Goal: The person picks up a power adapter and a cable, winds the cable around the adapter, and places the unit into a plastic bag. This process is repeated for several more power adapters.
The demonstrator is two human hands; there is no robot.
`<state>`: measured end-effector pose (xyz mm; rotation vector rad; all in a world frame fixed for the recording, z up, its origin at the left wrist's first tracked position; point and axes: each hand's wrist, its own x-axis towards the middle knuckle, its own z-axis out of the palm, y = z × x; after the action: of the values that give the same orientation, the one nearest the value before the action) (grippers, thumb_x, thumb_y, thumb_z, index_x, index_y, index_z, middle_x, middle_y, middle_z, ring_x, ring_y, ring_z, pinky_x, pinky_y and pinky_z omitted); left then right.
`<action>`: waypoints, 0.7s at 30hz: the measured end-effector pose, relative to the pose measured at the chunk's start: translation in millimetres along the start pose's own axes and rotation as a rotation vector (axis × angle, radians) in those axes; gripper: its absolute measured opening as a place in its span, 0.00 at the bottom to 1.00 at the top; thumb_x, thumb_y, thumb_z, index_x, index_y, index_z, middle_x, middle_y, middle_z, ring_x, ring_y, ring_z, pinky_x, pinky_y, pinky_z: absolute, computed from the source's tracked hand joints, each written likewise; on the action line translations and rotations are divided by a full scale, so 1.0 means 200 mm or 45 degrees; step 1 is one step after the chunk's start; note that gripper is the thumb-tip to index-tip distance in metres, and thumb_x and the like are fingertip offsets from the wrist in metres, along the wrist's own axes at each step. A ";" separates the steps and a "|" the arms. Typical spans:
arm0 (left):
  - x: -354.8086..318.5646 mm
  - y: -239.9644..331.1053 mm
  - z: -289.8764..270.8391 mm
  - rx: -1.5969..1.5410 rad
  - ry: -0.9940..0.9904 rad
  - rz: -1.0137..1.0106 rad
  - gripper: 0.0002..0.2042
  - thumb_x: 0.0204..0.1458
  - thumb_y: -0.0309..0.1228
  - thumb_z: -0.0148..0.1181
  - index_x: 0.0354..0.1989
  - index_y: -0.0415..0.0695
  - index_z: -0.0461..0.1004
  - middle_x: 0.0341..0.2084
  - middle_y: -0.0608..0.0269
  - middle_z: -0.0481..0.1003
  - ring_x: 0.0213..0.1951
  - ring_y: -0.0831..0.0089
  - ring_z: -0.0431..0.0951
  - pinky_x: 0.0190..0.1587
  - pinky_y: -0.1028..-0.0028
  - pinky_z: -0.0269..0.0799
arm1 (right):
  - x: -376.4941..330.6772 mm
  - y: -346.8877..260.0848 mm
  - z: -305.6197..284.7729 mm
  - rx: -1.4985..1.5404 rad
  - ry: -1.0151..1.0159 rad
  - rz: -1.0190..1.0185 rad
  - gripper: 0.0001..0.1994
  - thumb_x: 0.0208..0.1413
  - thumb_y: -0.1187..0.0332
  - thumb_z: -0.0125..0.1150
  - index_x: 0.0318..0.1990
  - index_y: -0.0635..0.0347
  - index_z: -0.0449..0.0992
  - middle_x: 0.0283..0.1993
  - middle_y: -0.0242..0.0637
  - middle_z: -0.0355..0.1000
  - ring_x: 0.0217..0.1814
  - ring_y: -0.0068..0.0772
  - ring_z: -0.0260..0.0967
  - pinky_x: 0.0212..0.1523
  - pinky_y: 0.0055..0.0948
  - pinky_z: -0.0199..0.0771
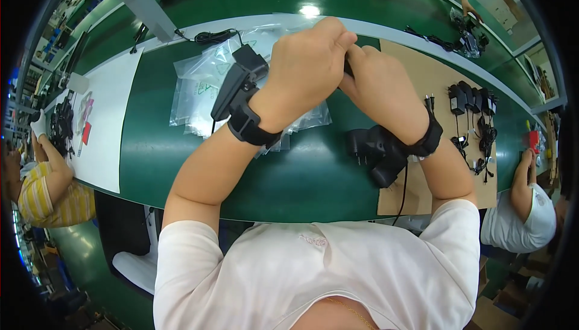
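My left hand [307, 64] and my right hand [380, 82] are raised together above the green table [157, 149], fingers closed and touching each other. A thin black item, probably a cable [348, 67], shows between them; most of it is hidden by the fingers. Each wrist wears a black strap with a black device on it. Under my hands lies a pile of clear plastic bags [202, 85]. A black power adapter [365, 146] sits on the table below my right wrist.
A brown cardboard sheet [428, 76] at right carries several black adapters [470, 98] with cables. A white sheet [111, 107] lies at left. Coiled black cable [214, 36] rests at the far edge. Other people sit at left, right and far right.
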<state>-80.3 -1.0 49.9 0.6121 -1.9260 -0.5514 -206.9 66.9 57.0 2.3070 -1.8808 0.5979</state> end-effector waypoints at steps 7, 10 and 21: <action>0.03 -0.02 0.02 0.021 0.073 -0.226 0.07 0.46 0.32 0.57 0.20 0.44 0.71 0.09 0.63 0.64 0.12 0.74 0.64 0.16 0.74 0.60 | 0.05 -0.03 -0.04 -0.112 -0.119 -0.077 0.13 0.42 0.64 0.59 0.29 0.66 0.68 0.21 0.47 0.68 0.24 0.50 0.66 0.23 0.38 0.65; 0.00 -0.04 0.02 0.776 0.276 0.414 0.03 0.41 0.28 0.56 0.21 0.46 0.68 0.07 0.63 0.63 0.12 0.68 0.67 0.14 0.76 0.61 | 0.12 0.04 -0.10 0.710 -0.364 0.241 0.16 0.42 0.63 0.57 0.33 0.69 0.73 0.17 0.34 0.67 0.17 0.27 0.62 0.17 0.24 0.59; -0.01 0.02 0.01 -0.020 0.217 -0.008 0.06 0.51 0.30 0.51 0.27 0.42 0.66 0.14 0.60 0.70 0.18 0.60 0.73 0.20 0.69 0.67 | 0.12 0.12 0.05 2.401 0.190 0.759 0.08 0.52 0.67 0.53 0.29 0.63 0.70 0.24 0.27 0.65 0.22 0.15 0.58 0.20 0.15 0.57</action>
<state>-82.0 2.1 50.3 0.6350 -1.7582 -0.5015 -224.3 36.9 53.3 1.5681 -2.0028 3.5809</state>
